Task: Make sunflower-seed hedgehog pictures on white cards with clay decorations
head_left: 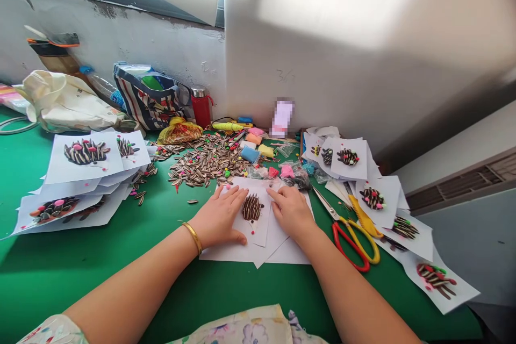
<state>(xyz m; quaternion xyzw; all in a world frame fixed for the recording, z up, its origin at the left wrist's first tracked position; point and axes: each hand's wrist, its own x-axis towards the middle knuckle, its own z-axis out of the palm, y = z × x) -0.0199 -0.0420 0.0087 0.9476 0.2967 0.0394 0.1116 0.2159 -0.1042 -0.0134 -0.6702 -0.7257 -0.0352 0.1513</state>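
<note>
Two hands of yours rest on paper in the lower centre of the frame: your left hand (pixel 220 217) lies spread, thumb wide, gripping nothing, while your right hand (pixel 292 214) has its forefinger extended and the others bent; you cannot tell whether those fingers pinch any paper. Between them lies the sheet bearing a spiky seed figure (pixel 252 208), probably pressed from both sides to keep it flat. Loose sunflower seeds (pixel 205 161) sit just beyond, apparently for easy reach, as do the scissors (pixel 346 228) at centre right. Decorated sheets overlap at left (pixel 84 158) and right (pixel 379 201), seemingly stacked to save table (pixel 161 301) space. Faint wall writing (pixel 285 75) starts with "3/", its end unclear; the white bag's (pixel 68 99) small marks are illegible.
</note>
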